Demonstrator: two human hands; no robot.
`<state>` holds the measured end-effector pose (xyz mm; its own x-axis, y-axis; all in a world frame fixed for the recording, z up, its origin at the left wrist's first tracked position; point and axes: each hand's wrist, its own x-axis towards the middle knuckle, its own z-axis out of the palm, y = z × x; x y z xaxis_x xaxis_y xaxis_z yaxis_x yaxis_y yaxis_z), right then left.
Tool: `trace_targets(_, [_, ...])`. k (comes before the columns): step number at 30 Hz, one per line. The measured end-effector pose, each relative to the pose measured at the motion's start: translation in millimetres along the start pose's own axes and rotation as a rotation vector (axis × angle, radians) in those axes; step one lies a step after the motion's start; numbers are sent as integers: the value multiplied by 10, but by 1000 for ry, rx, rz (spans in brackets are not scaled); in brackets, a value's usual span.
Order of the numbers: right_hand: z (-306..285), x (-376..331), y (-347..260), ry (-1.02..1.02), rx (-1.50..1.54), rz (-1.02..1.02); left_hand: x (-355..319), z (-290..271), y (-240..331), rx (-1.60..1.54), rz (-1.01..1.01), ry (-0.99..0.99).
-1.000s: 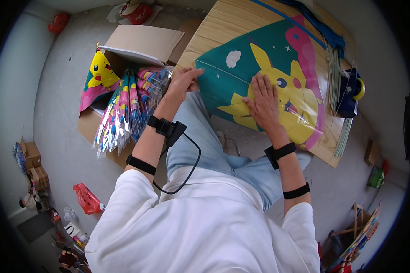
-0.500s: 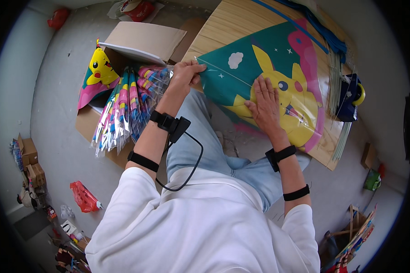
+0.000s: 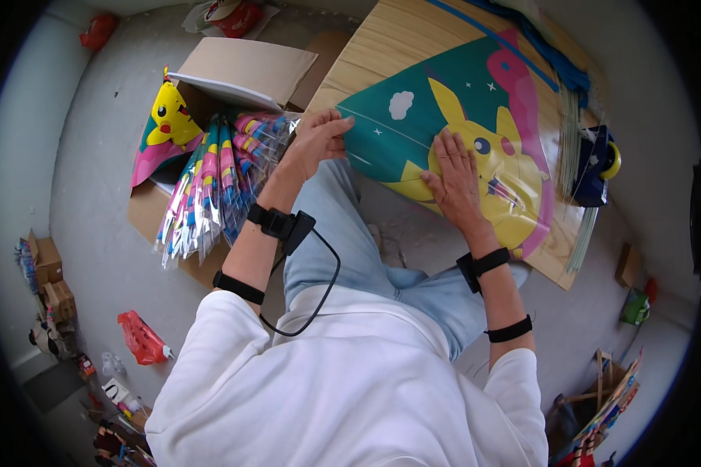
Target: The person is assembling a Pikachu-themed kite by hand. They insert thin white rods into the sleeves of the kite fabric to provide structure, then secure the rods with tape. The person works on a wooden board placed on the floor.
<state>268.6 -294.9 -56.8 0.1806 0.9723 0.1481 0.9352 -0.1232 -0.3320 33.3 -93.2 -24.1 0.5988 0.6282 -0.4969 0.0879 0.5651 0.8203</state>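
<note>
Far left, lower: red plastic bag on grey floor. Right of and above it, a piece printed with a yellow cartoon figure sticks up at the left side of an open cardboard box; beside it, a fan of slim multicoloured packets in clear wrapping spills over the near edge. Left hand next, at the left tip of a green, pink and yellow sheet: fingers bent, thumb and forefinger close together over the margin; cannot tell whether the margin is pinched between them. Black straps and a corded black unit on that forearm. Sheet lies mostly on the wooden table, near edge toward the person's knees, glossy, bearing a white cloud and a large yellow figure. Right hand flat upon the figure, palm down, fingers straight and side by side, thumb set apart, grasping nothing. Beyond the sheet's pink border: blue strips toward the top, pale thin rods, then a dark blue object with a yellow ring.
</note>
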Motion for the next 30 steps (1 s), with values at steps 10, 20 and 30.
trace_targets(10, [-348, -528, -697, -39, 335, 163, -203, -63, -258, 85, -11, 6])
trace_targets(20, [508, -1664, 550, 14, 1520, 1499, -376, -2, -643, 109, -102, 221])
trace_targets(30, [35, -1177, -93, -302, 1160, 1034, -71, -4, -1021, 61, -197, -44])
